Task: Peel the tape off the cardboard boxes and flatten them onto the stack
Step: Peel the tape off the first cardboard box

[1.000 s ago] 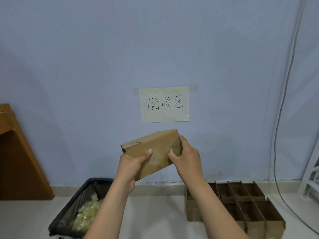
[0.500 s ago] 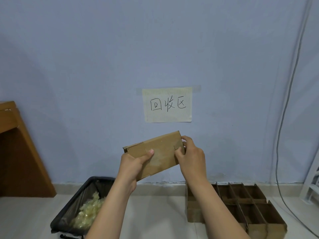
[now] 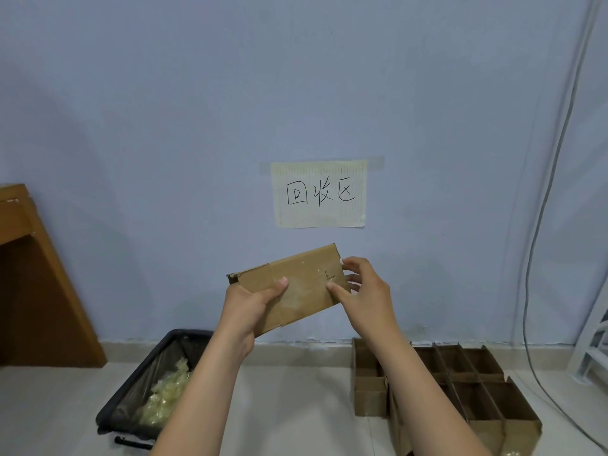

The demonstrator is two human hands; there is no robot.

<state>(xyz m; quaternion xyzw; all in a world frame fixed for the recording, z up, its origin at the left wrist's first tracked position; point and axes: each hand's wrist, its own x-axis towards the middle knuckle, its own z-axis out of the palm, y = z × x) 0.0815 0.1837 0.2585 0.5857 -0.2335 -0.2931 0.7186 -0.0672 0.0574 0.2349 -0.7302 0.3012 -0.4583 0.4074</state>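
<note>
Just below the handwritten paper sign (image 3: pixel 319 193) on the wall, both hands hold a taped brown cardboard box (image 3: pixel 292 284) in the air, left hand (image 3: pixel 250 304) gripping its lower-left corner, right hand (image 3: pixel 362 291) pinching its right end.

Pale blue-grey wall (image 3: pixel 197 93) in even, soft light, with a lined paper sign (image 3: pixel 319 194) taped at its middle — three handwritten characters on it. Left of the sign and lower, a brown wooden cabinet (image 3: pixel 36 291) standing against the wall on the light tiled floor (image 3: pixel 296 406). Right of the sign, a grey cable (image 3: pixel 539 225) hanging down the wall — white metal frame (image 3: pixel 592 350) at the far edge.
</note>
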